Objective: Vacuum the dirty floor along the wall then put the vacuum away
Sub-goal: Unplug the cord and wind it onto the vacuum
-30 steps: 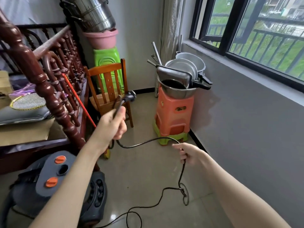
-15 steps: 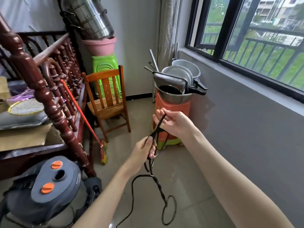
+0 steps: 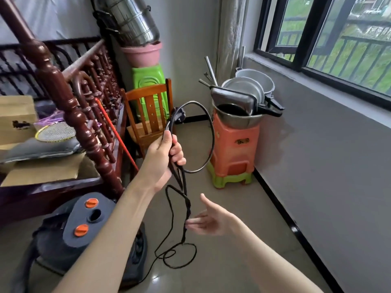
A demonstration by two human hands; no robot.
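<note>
- Left hand (image 3: 164,154) — fingers curled round black power cord (image 3: 212,136), one coil looping up, plug at top
- Right hand (image 3: 208,220) — fingers straight, spread, touching hanging cord
- Grey vacuum (image 3: 84,225) on floor, lower left

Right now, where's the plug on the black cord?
In the head view, the plug sits mid-frame atop the cord loop, just above the left hand, before the wooden chair.

Home storage corner: wooden chair (image 3: 151,115), stacked pots (image 3: 243,102), plastic stools (image 3: 234,149).
</note>
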